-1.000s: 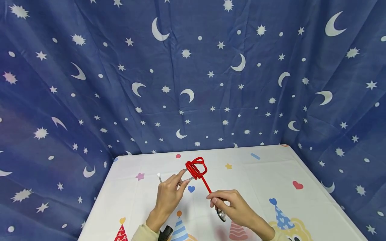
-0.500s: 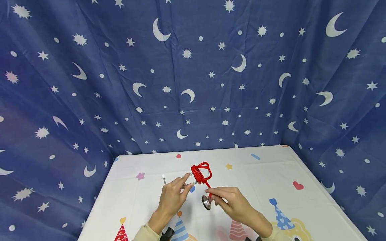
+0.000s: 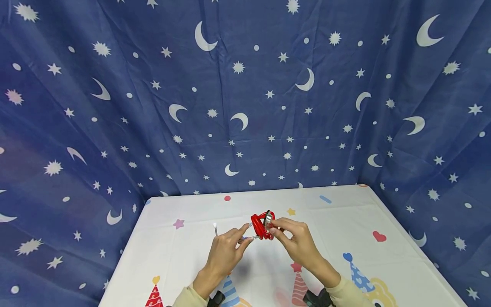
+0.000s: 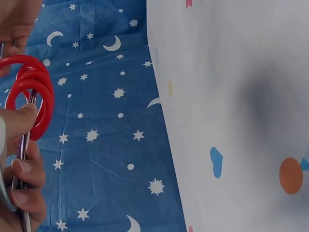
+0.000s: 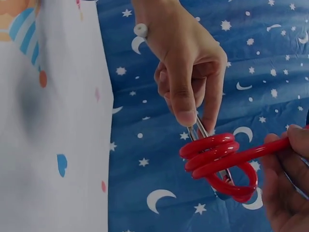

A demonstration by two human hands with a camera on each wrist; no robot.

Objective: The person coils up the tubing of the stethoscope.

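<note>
Both hands hold a stethoscope above the table. Its red tubing (image 3: 258, 228) is wound in several loops around the metal ear tubes (image 5: 199, 129), which my left hand (image 3: 226, 251) pinches between thumb and fingers. A white ear tip (image 3: 215, 225) sticks up beyond the left hand. On the other side, my right hand (image 3: 298, 239) grips the tube's end by the silver chest piece (image 3: 268, 219), which lies close against the loops. In the right wrist view, a straight run of tube reaches from the coil to the right fingers. The chest piece is out of sight there.
A white tablecloth (image 3: 337, 221) printed with party hats, hearts and stars covers the table. Behind it and along both sides hangs a dark blue curtain (image 3: 253, 119) with moons and stars. Black wrist straps (image 3: 318, 298) show at the bottom.
My right hand has moved up and inward, bringing the chest piece from below the coil to beside it. The free length of tube has shortened. My left hand has drifted slightly right.
</note>
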